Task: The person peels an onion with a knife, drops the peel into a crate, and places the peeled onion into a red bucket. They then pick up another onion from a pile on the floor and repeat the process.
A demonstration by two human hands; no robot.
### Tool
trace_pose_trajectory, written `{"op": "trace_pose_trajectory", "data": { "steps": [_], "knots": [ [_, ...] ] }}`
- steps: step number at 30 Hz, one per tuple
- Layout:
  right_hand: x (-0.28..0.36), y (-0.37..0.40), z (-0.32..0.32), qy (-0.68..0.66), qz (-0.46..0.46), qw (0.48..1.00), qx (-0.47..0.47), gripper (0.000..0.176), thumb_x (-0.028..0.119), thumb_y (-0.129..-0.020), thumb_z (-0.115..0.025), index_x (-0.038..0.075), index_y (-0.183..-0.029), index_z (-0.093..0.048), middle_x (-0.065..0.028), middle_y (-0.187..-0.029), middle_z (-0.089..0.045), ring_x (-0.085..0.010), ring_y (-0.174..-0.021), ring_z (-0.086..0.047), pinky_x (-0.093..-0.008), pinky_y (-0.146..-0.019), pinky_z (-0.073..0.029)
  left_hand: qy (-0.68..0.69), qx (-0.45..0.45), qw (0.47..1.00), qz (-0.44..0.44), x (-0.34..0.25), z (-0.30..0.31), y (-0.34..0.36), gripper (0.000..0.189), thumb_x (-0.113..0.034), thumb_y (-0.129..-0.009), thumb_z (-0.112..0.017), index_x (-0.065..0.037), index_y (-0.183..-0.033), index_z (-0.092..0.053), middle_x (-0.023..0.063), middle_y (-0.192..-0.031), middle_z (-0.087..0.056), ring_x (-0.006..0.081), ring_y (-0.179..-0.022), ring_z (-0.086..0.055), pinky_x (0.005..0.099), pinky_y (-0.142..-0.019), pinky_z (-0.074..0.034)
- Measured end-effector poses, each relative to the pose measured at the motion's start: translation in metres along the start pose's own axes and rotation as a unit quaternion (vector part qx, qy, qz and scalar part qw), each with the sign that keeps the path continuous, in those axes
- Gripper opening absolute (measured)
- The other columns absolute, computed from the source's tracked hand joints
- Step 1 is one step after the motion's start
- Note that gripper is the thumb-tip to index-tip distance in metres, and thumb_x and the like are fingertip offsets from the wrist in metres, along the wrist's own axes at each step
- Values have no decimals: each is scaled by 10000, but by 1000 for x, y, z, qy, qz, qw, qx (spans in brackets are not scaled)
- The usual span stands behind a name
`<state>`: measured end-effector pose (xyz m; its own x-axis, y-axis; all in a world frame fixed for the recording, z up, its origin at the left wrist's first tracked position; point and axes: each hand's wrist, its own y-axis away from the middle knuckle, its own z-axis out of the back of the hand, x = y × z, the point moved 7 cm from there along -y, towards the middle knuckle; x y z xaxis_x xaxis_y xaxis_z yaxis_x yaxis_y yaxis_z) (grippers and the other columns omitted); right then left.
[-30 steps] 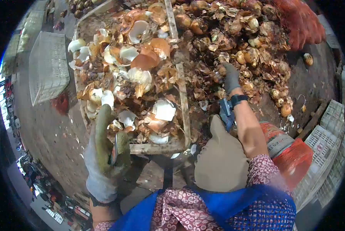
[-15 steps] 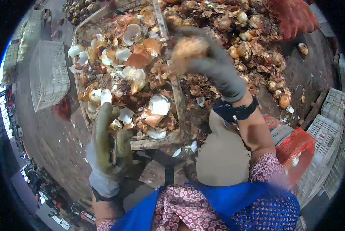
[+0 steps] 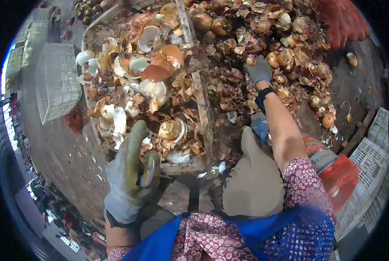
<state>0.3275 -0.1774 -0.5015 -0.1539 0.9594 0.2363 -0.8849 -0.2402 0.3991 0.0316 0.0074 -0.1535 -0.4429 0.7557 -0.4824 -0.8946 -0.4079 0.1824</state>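
My left hand [image 3: 131, 180], in a grey and olive coated glove, is closed around a small knife [image 3: 149, 171], whose shiny blade shows between thumb and fingers. It is at the near left edge of a wooden-framed tray [image 3: 201, 104] heaped with onion skins. A yellowish onion [image 3: 169, 129] lies among the skins there. Stretched forward, my gloved right hand [image 3: 259, 71] touches the edge of a large onion pile [image 3: 285, 56]. Its thumb and fingers are apart beside a small onion [image 3: 251, 60]; the fingertips are partly hidden.
A white plastic crate [image 3: 57, 82] stands left of the tray. More crates [image 3: 364, 161] and a red mesh bag [image 3: 338, 174] are at the right. Another red mesh sack [image 3: 344, 24] sits behind the pile. Loose peel litters the brown floor.
My right hand has let go of the onion it held and moved right to the pile. An onion now lies in the tray. My left hand has shifted slightly right, still holding the knife.
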Motion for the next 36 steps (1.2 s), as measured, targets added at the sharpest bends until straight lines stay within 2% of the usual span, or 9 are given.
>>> {"op": "trace_pose_trajectory", "data": {
  "steps": [6,8,11,20,22,28,30,33,36],
  "knots": [
    [-8,11,11,-104,-22,994,4,696,439,-740,-721,-16,-1220,-506,-185,-1078,-638,-325,-1012,-612,-417,-845,-491,-21,-6,999,-33,-6,1,-3,522,-82,-852,-591,-20,-1348,-439,213,-1186,-582,352,-1046,-610,401,-849,-508],
    [-12,25,-1,-546,31,831,105,556,335,-788,-695,1,-1203,-534,-129,-1086,-640,-235,-960,-632,-349,-817,-503,6,-44,999,-29,-10,6,0,424,-95,-905,-538,-14,-1317,-479,186,-1123,-627,315,-1005,-637,388,-841,-509],
    [32,108,79,-698,35,684,208,441,144,-782,-679,6,-1178,-546,-81,-1024,-644,-189,-890,-625,-299,-741,-509,-12,-58,997,-44,-12,14,5,501,-102,-873,-593,-29,-1345,-441,188,-1128,-612,322,-982,-637,388,-787,-524],
    [191,254,252,-477,326,746,332,588,100,-707,-729,21,-1253,-525,-67,-1076,-651,-146,-887,-637,-285,-774,-525,464,-156,872,-23,-7,35,9,550,-155,-831,-706,1,-1303,-471,169,-983,-591,217,-779,-618,290,-676,-518],
    [224,279,244,-402,351,757,379,656,74,-715,-731,36,-1314,-467,-57,-1102,-636,-125,-927,-614,-273,-803,-510,275,-273,879,-277,0,44,9,551,-171,-835,-701,1,-1307,-472,169,-988,-601,185,-829,-617,289,-721,-516],
    [256,330,233,-401,344,803,275,587,83,-726,-737,-4,-1254,-497,-58,-1039,-641,-109,-871,-621,-258,-747,-526,561,-107,821,1,22,45,16,245,-239,-895,-633,-35,-1030,-613,-6,-838,-606,51,-663,-546,233,-547,-454],
    [250,326,215,-431,338,800,244,519,128,-726,-738,-8,-1185,-537,-52,-980,-647,-114,-804,-630,-238,-698,-526,640,-185,740,-87,42,43,9,189,-231,-920,-595,-48,-968,-606,-30,-749,-578,36,-619,-529,232,-465,-405],
    [240,321,210,-587,275,720,247,474,216,-746,-721,18,-1145,-557,-39,-912,-646,-102,-705,-610,-226,-614,-508,595,-166,783,78,67,38,22,233,-211,-924,-603,-18,-1054,-612,-13,-729,-599,91,-628,-549,255,-584,-470],
    [237,310,216,-585,264,732,229,482,197,-737,-736,16,-1146,-556,-38,-895,-648,-101,-692,-611,-232,-598,-505,184,-282,937,-90,43,65,36,207,-222,-928,-549,-64,-1061,-556,119,-799,-637,296,-671,-641,397,-534,-479]
  ]
}}
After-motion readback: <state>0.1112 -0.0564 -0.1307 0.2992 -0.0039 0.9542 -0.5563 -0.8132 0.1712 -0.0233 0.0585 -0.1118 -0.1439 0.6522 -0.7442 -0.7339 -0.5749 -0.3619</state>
